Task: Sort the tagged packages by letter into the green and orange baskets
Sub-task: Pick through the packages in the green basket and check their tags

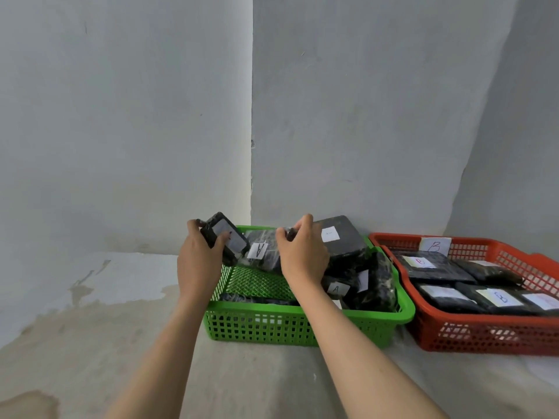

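My left hand (198, 261) holds a black package (226, 238) tight over the far left corner of the green basket (302, 326). My right hand (302, 255) pinches the top of another package (264, 251) with an A tag inside it. The orange basket (484, 334) sits just beside, with B packages (432, 267) inside.

Two baskets side by side on the floor (90, 343), against the wall (363, 116): green basket (302, 325) left, orange basket (484, 334) right, rims touching. A-tagged packages (348, 243) piled in left one, B-tagged packages (432, 266) in right.
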